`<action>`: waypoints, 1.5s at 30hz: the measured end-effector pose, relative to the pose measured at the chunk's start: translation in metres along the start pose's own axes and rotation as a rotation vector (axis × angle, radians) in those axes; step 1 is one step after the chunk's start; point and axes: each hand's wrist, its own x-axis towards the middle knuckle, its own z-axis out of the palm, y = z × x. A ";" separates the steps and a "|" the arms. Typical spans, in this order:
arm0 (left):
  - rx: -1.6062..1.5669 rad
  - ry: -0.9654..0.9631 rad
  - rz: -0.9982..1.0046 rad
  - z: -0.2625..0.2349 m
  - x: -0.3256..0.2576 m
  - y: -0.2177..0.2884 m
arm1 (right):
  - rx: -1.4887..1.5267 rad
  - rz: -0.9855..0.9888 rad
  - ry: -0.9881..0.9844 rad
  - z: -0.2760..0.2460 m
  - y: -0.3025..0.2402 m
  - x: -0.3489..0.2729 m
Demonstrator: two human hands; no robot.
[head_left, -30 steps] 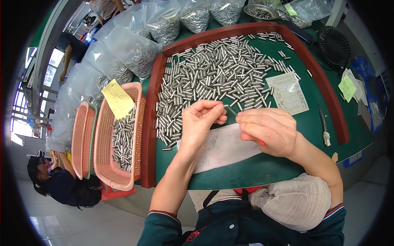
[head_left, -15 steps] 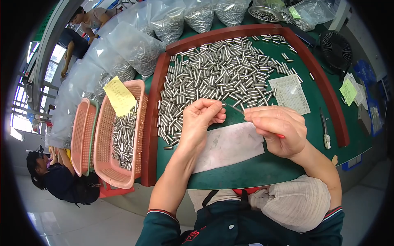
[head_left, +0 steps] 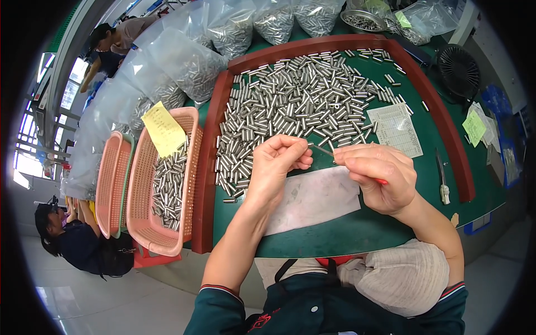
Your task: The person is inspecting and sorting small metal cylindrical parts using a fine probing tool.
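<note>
My left hand (head_left: 277,166) is closed, thumb and forefinger pinching a small metal cylinder that the fingertips almost wholly cover. Facing it, my right hand (head_left: 382,177) grips a thin pointed metal tool (head_left: 322,149); a bit of its red handle shows below the fingers. The tool's tip reaches to my left fingertips, and whether it is inside the cylinder I cannot tell. Beneath both hands a stained whitish cloth (head_left: 315,200) lies on the green tabletop (head_left: 340,241). Just beyond them spreads a large heap of short metal cylinders (head_left: 296,100).
Dark red rails (head_left: 215,167) border the heap. On the left stand a pink basket (head_left: 137,215) of cylinders with a yellow note and another pink basket (head_left: 106,190). Filled plastic bags (head_left: 231,36) line the back. Tweezers (head_left: 443,181), a paper sheet (head_left: 395,129) and a black fan (head_left: 458,70) are rightward.
The cylinder's shiny end, visible earlier at my left fingertips, is now covered by them. My hands have barely shifted. At the upper left a co-worker has moved and leans further forward.
</note>
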 end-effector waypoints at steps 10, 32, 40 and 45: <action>-0.017 -0.022 0.041 0.001 -0.001 -0.001 | -0.034 -0.038 -0.048 0.006 0.005 -0.003; 0.202 0.095 0.229 -0.001 0.001 -0.001 | -0.022 0.013 0.124 0.000 -0.003 0.003; 0.527 0.110 0.551 0.006 0.000 -0.005 | -0.078 0.025 0.122 0.001 0.000 0.000; 0.531 0.095 0.579 0.006 0.000 -0.005 | -0.088 0.044 0.118 0.001 0.000 -0.001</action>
